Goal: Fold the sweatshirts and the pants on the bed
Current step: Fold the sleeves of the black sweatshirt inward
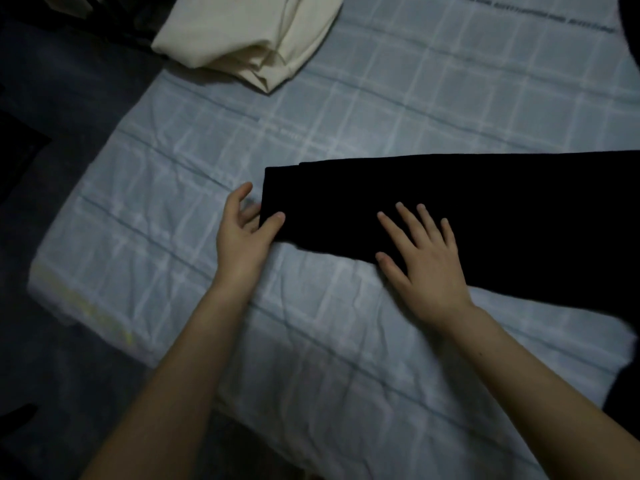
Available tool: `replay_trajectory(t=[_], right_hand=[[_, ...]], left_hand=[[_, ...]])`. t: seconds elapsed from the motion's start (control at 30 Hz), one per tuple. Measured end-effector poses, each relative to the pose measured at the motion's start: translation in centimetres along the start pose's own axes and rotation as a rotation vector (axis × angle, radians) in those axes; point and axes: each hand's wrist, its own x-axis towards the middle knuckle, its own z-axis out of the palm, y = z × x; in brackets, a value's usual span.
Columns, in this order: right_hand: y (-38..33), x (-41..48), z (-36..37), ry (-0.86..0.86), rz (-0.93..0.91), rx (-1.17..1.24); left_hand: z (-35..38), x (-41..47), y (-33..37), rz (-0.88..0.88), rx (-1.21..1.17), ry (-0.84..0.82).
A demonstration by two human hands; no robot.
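Black pants (485, 216) lie flat in a long strip on the bed (311, 341), running from the middle to the right edge of the head view. My left hand (244, 233) grips the near left corner of the strip, thumb on top and fingers under the edge. My right hand (424, 261) rests flat on the black cloth, fingers spread. A cream sweatshirt (249, 36) sits folded at the top left of the bed.
The bed has a pale blue checked sheet, wrinkled near me. Its left edge drops to a dark floor (52, 168). More dark cloth (627, 382) shows at the right edge.
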Motion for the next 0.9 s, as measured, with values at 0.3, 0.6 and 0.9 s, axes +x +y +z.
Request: replay_trajectory(t=[0.3,0.6,0.9], right_hand=[[0.9,-0.3,-0.9,-0.040,-0.059,0.105],[3.1,-3.4,-1.7,0.152,0.021,0.179],[2.6,-9.0,-2.8,0.347,0.638,0.598]], left_hand=[[4.9,-7.5,-0.1,-0.042,-0.309,0.143],[7.0,-5.6,1.2,0.047,-0.028,-0.025],[6.7,-5.1,1.5,0.041,-0.243,0.018]])
